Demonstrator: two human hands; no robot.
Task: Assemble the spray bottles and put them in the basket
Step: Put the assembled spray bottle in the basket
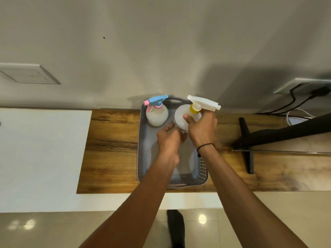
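Both forearms come up from the bottom edge and meet over the grey basket, which stands on the wooden desk.

On the left side, the left hand is inside the basket, with its fingers curled toward the lower part of the white bottle. The fingertips touch the base of the bottle, but I cannot tell if they really grip it or only steady it.

At the far left corner of the basket stands the bottle with blue and pink sprayer, upright, and no hand touches it.

To the right of it, the white bottle has a yellow collar and a white trigger head on top. The right hand is closed around the neck and shoulder of this bottle, with the thumb pressed on its front. A thin black band is around the right wrist.

The two hands are close together, both on the same bottle, at the far right part of the basket.

Further right on the desk, a black monitor stand is well apart from the basket.
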